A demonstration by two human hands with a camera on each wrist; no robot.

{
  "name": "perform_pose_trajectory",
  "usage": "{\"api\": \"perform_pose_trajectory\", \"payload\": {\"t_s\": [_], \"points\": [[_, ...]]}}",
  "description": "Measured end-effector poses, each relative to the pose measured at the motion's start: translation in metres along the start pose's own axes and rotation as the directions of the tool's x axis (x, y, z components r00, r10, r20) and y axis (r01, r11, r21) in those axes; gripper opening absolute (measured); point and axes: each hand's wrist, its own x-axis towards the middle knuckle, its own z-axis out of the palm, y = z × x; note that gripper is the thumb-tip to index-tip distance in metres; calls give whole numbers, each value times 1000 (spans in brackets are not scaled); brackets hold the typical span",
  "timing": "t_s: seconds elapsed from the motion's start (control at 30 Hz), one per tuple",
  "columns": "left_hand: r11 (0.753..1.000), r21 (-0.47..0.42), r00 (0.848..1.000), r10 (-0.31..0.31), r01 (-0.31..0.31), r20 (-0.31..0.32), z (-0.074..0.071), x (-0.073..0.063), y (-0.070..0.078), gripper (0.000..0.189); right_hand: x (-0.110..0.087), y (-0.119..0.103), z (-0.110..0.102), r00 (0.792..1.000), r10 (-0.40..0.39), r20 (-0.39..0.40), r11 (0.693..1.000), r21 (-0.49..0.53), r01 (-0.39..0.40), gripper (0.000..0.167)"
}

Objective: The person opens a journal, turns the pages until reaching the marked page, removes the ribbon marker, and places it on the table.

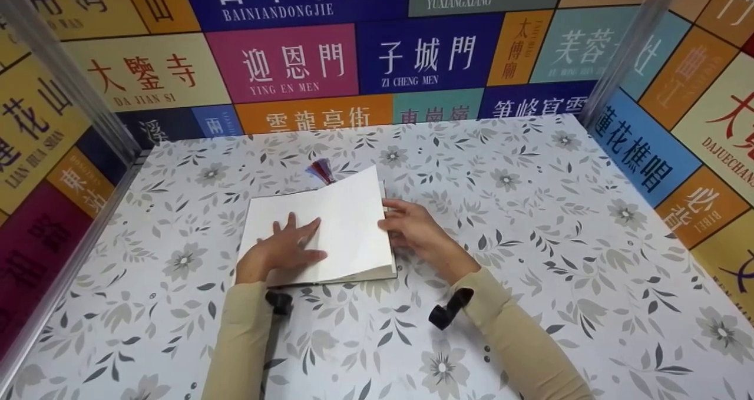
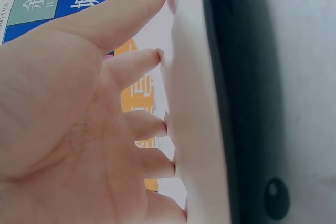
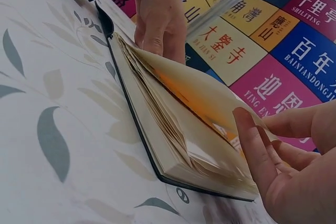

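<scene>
An open notebook with blank cream pages and a dark cover lies on the patterned tabletop. My left hand rests on its left-hand page with fingers spread; in the left wrist view the fingertips press the paper. At the notebook's right edge, my right hand pinches the edge of a lifted page between thumb and fingers. Under that raised leaf, the right wrist view shows orange showing on a sheet and a thick stack of pages. A blue and red tassel sticks out past the notebook's top edge.
A white tabletop with grey leaves and flowers spreads around the notebook. Panels of coloured blocks with Chinese characters stand behind and at both sides, with clear corner posts. Each wrist carries a black camera band.
</scene>
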Motion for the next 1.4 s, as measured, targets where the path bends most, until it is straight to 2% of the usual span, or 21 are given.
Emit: {"api": "perform_pose_trajectory", "payload": {"t_s": [0.27,0.4,0.5,0.67,0.87,1.0,1.07,1.13,1.27,1.4], "points": [[1000,-15,1000,-3,3,8,-3,-3,-6,83,-3,-3,4,1000,-12,-13,1000,-1,12,56],[998,-57,1000,15,-16,-6,-7,-9,-17,85,-5,-4,6,999,-28,15,999,19,27,50],[996,-87,1000,0,-2,-19,-11,-16,-28,84,-6,-5,8,999,-40,36,998,39,39,47],[988,-138,996,-71,64,-48,-19,-31,-44,84,-10,-9,13,993,-98,71,995,42,96,45],[976,-214,988,-67,37,-138,-31,-44,-63,80,-14,-14,19,976,-175,126,985,28,173,42],[939,-342,980,-89,23,-177,-35,-51,-70,82,-15,-15,24,967,-204,151,977,-24,210,43],[919,-394,977,-91,7,-194,-36,-55,-71,82,-15,-14,29,956,-225,187,968,-70,242,45],[910,-415,971,-78,-24,-226,-37,-57,-71,81,-15,-13,35,940,-246,235,951,-127,280,48],[872,-483,956,-73,-77,-285,-39,-58,-70,77,-17,-12,49,892,-291,347,901,-213,377,50],[806,-580,949,-81,-117,-303,-43,-59,-69,74,-18,-8,62,841,-330,429,840,-273,469,50]]}}
